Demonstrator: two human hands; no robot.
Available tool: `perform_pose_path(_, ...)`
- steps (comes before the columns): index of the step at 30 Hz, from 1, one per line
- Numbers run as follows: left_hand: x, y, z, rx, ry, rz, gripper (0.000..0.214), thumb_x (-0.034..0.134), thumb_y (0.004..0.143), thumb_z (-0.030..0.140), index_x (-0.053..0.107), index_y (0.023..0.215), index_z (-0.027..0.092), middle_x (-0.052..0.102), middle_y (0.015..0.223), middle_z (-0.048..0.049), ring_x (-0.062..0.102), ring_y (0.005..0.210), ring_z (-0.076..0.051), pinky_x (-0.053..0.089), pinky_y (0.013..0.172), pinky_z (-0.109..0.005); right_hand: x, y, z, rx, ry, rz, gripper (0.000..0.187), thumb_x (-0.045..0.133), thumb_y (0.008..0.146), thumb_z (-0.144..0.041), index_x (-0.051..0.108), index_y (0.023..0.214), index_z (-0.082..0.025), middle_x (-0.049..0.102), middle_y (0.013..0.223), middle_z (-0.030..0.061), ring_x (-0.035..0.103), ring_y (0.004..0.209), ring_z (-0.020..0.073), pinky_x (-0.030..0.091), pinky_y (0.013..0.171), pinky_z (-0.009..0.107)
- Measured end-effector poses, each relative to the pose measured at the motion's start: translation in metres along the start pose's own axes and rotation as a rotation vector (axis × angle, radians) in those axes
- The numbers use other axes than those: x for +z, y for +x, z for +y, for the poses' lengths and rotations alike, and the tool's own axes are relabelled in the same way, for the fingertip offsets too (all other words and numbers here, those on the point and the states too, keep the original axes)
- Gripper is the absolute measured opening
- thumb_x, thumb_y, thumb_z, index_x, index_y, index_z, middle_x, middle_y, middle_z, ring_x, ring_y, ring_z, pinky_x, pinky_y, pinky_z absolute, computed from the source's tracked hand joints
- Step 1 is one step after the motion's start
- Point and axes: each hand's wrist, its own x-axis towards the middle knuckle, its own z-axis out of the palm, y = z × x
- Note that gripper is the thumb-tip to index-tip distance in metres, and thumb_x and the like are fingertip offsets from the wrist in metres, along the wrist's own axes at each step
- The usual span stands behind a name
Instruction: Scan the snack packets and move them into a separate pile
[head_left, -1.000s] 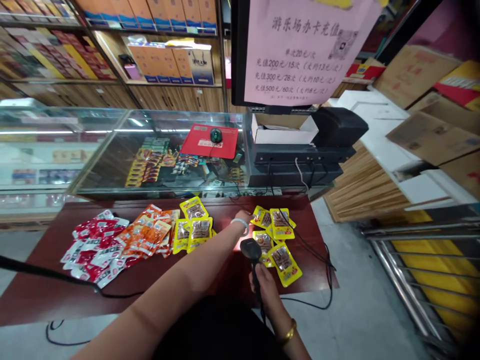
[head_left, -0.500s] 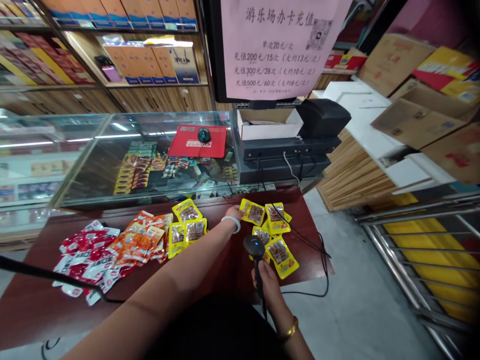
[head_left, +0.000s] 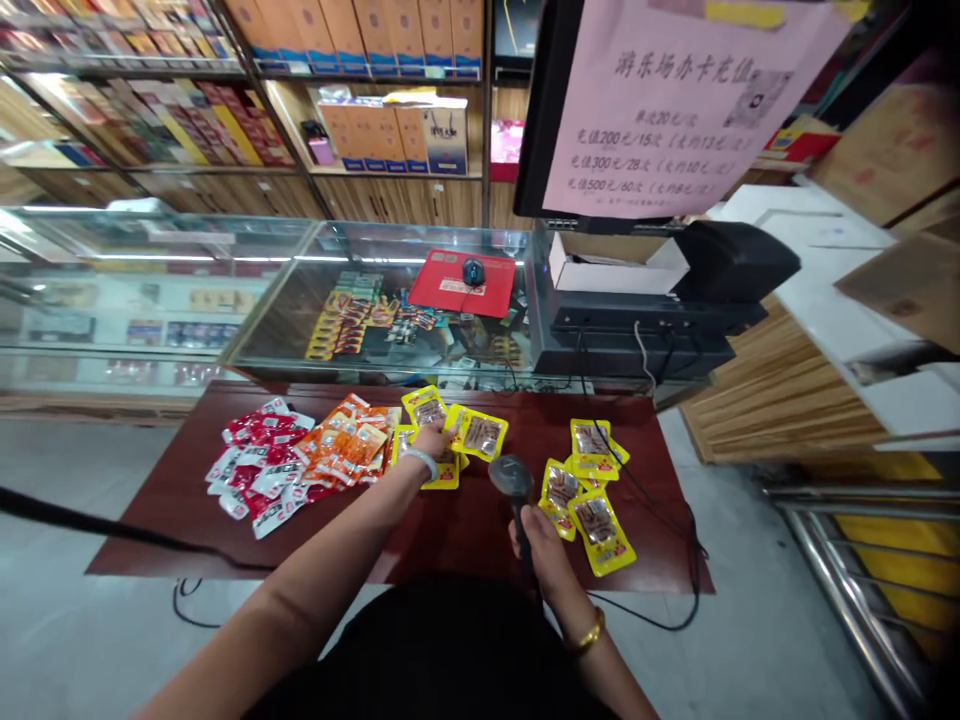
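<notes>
My left hand [head_left: 433, 440] pinches the left end of a yellow snack packet [head_left: 480, 433], whose clear window shows brown pieces. Beneath and beside that hand lie other yellow packets [head_left: 426, 405], partly covered by it. My right hand [head_left: 541, 540] is wrapped round the handle of a black barcode scanner [head_left: 512, 480], its head just below the held packet. To the right of the scanner, several more yellow packets [head_left: 602, 530] lie in a loose group. Orange packets [head_left: 345, 440] and red-and-white packets [head_left: 262, 455] form piles at the left.
All the packets lie on a dark red table [head_left: 480, 545]. Behind it stands a glass display counter [head_left: 300, 330] with a red mouse pad [head_left: 442, 283]. A black cable [head_left: 660, 495] trails over the table's right side. Metal railings [head_left: 817, 560] stand at the right.
My left hand has moved left with a yellow packet from the right-hand group to beside the middle group. My right hand still holds the scanner. The view has shifted left.
</notes>
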Motion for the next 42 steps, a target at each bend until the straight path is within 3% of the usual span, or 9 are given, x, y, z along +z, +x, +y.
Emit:
perform_pose_path(4,-0.041,-0.004,-0.021,0.039,0.249,0.291,0.036,0.060,0.079,0.039,0.060,0.109,0.019,0.067,0.107,-0.0090,0.059,0.103,-0.026,0.044,0.088,-0.033,0.002,-0.006,0.004,0.032,0.016,-0.018,0.049,0.064,0.069,-0.068,0.050,0.075,-0.021,0.049,0.051,-0.0066,0.039,0.040,0.0079,0.029,0.039,0.020)
perform_pose_path(7,-0.036,-0.012,-0.019,0.206,0.395,0.492,0.046,0.059,0.079,0.041,0.053,0.119,0.020,0.060,0.121,-0.0106,0.049,0.118,-0.028,0.036,0.100,-0.039,-0.005,-0.008,0.011,0.058,0.035,0.019,0.051,0.063,0.068,-0.069,0.050,0.075,-0.021,0.050,0.051,-0.0067,0.039,0.039,0.0072,0.030,0.039,0.020)
perform_pose_path(9,-0.007,-0.017,-0.005,0.353,0.400,0.352,0.042,0.060,0.079,0.039,0.057,0.116,0.020,0.060,0.119,-0.0098,0.051,0.116,-0.026,0.036,0.102,-0.036,-0.013,-0.010,0.017,0.064,0.051,0.058,0.052,0.063,0.067,-0.070,0.049,0.074,-0.020,0.050,0.051,-0.0069,0.039,0.038,0.0063,0.030,0.039,0.019)
perform_pose_path(12,0.060,-0.024,0.026,0.508,0.323,-0.045,0.034,0.063,0.078,0.034,0.063,0.109,0.021,0.067,0.107,-0.0068,0.059,0.103,-0.020,0.042,0.095,-0.029,-0.027,-0.014,0.024,0.046,0.055,0.127,0.053,0.062,0.067,-0.071,0.048,0.069,-0.020,0.050,0.051,-0.0063,0.040,0.038,0.0063,0.028,0.037,0.019)
perform_pose_path(15,0.125,-0.026,0.056,0.464,0.223,-0.315,0.033,0.062,0.080,0.032,0.065,0.110,0.018,0.070,0.102,-0.0063,0.064,0.092,-0.016,0.046,0.084,-0.023,-0.041,-0.021,0.026,0.045,0.057,0.204,0.054,0.061,0.066,-0.073,0.048,0.067,-0.020,0.050,0.049,-0.0059,0.041,0.038,0.0070,0.028,0.037,0.019)
perform_pose_path(18,0.167,-0.027,0.079,0.360,0.258,-0.389,0.038,0.064,0.078,0.031,0.064,0.114,0.016,0.070,0.106,-0.0083,0.065,0.095,-0.016,0.046,0.082,-0.022,-0.052,-0.031,0.027,0.059,0.072,0.282,0.056,0.061,0.064,-0.075,0.050,0.068,-0.020,0.051,0.049,-0.0056,0.042,0.037,0.0072,0.031,0.038,0.019)
perform_pose_path(22,0.187,-0.030,0.093,0.314,0.325,-0.411,0.038,0.073,0.068,0.026,0.068,0.104,0.016,0.071,0.100,-0.0094,0.066,0.090,-0.019,0.047,0.075,-0.023,-0.061,-0.039,0.032,0.044,0.102,0.323,0.058,0.060,0.063,-0.077,0.052,0.072,-0.019,0.052,0.048,-0.0054,0.042,0.036,0.0073,0.031,0.037,0.019)
perform_pose_path(27,0.167,-0.026,0.077,0.265,0.333,-0.394,0.019,0.066,0.075,0.029,0.071,0.089,0.016,0.072,0.082,-0.0059,0.066,0.074,-0.016,0.047,0.066,-0.022,-0.062,-0.036,0.038,0.033,0.130,0.327,0.057,0.061,0.065,-0.075,0.053,0.075,-0.020,0.053,0.049,-0.0050,0.042,0.037,0.0076,0.030,0.037,0.019)
perform_pose_path(42,0.022,-0.008,0.012,0.121,0.369,-0.177,0.015,0.063,0.075,0.024,0.070,0.081,0.013,0.070,0.084,-0.0105,0.065,0.084,-0.022,0.047,0.075,-0.027,-0.006,-0.014,0.014,0.063,0.045,0.001,0.053,0.064,0.066,-0.070,0.050,0.078,-0.021,0.050,0.052,-0.0066,0.040,0.039,0.0070,0.027,0.038,0.018)
